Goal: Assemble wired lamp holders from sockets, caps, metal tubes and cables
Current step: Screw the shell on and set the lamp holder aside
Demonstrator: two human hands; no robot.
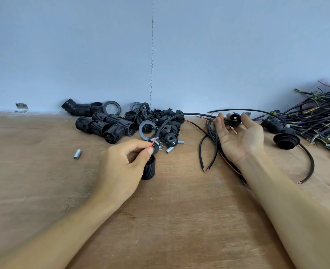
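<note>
At the far left a single metal tube is lying alone on the tabletop, and the spare sockets are lying heaped near the wall, probably as stock within reach. The left hand is pinching the bare red end of a cable between thumb and forefinger. Its grip is closed on the wire, just above a socket standing upright under the palm, so the wire is likely being aimed at a terminal inside. The cable is arching to the right and seems to be passing through a cap, which is resting at the fingertips of the right hand. This palm is facing up with fingers nearly straight, supporting more than clamping, seemingly to hold the cap back from the wiring. Further right a finished lamp holder is lying before the cable heap.
</note>
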